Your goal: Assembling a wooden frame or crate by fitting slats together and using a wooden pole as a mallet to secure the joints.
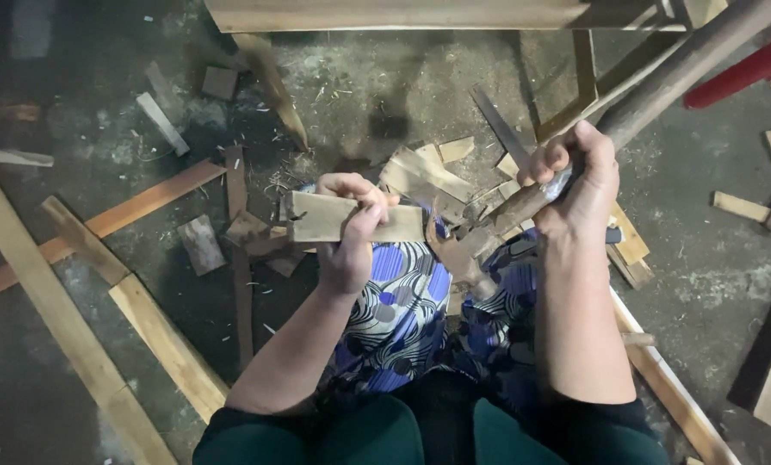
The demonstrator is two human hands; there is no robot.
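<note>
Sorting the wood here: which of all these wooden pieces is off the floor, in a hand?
The short flat wooden block, gripped in the left hand above the lap; the other offcuts and slats lie on the floor.

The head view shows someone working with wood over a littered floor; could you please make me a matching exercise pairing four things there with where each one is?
Things:
1. short wooden block
2. hammer
3. red bar
4. long pale plank

Places:
A. top right corner of the view
B. gripped in the left hand
C. lying on the floor at the left
D. gripped by its handle in the right hand

Pairs: 1-B, 2-D, 3-A, 4-C
</note>
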